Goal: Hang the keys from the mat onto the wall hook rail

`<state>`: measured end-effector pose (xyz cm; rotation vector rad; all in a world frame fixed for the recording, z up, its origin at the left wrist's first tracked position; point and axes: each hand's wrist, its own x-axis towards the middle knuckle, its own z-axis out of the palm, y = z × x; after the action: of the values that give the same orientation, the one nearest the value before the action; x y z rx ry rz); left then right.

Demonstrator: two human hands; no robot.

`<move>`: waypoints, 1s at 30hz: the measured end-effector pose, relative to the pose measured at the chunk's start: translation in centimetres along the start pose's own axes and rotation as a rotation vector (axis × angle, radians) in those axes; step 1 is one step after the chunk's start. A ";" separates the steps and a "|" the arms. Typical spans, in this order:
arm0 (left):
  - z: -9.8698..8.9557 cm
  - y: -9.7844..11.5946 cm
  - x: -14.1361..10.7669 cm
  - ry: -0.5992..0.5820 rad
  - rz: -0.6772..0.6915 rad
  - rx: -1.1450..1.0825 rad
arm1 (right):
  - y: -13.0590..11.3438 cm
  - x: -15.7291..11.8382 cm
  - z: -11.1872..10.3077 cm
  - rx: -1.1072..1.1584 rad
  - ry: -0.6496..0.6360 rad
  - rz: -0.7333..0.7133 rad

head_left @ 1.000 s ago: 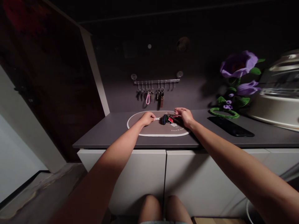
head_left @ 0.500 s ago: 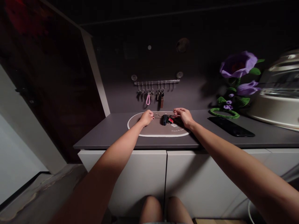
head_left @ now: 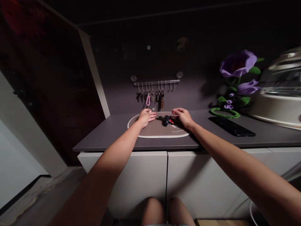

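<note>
My left hand (head_left: 146, 118) is over the left half of an oval brown mat (head_left: 152, 131) with a white border. Its thumb and forefinger look pinched at a small silvery key ring (head_left: 154, 109), while the other fingers stretch to the right. A bunch of keys (head_left: 161, 118) lies on the mat between my hands, with a dark blue fob (head_left: 166, 120) and a red piece (head_left: 171, 121). At the bunch's right side is my right hand (head_left: 183, 116), fingertips drawn together; whatever they grip is too small to make out.
A clear hook rail (head_left: 156, 83) on the wall carries several keys, a pink loop (head_left: 148, 100) and a brown tag (head_left: 162, 103). To the right are a black phone (head_left: 231, 126), purple flowers (head_left: 238, 64) with a green ring base, and a cream domed appliance (head_left: 277, 103).
My left hand has lifted slightly, its fingers now more stretched, and a small silvery ring shows at its fingertips. The dark fob has turned a little. My right hand has shifted slightly left.
</note>
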<state>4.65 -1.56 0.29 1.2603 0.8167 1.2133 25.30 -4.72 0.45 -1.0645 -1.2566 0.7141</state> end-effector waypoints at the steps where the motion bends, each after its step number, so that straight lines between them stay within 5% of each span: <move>1: 0.0 0.0 0.1 -0.016 -0.004 -0.042 | 0.0 0.0 0.0 -0.018 -0.007 -0.008; 30: 1.0 2.6 -1.7 -0.195 0.055 -0.578 | -1.3 -1.4 1.9 -0.602 -0.199 -0.588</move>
<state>4.71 -3.76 2.70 0.9060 0.2560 1.2303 22.98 -5.98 1.09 -1.0225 -1.9140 -0.0248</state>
